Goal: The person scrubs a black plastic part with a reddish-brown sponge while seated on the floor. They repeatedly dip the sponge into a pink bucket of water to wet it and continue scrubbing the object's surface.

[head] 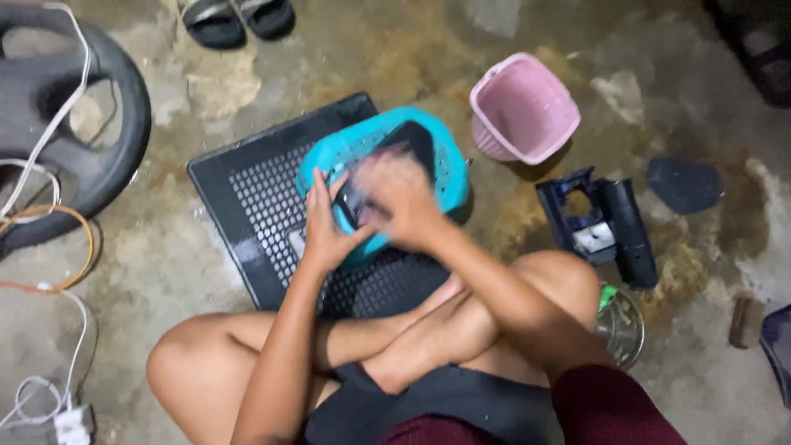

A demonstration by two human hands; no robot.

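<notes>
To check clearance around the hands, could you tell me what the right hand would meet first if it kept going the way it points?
The right hand, blurred, points up-left across the dark object in the teal basket; it would probably meet the left hand first.

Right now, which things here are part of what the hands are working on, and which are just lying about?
In hand:
left hand
right hand, blurred
dark flat piece
teal basket
black perforated tray

Lying about:
pink basket
black-blue housing
sandals
cables
brush
</notes>
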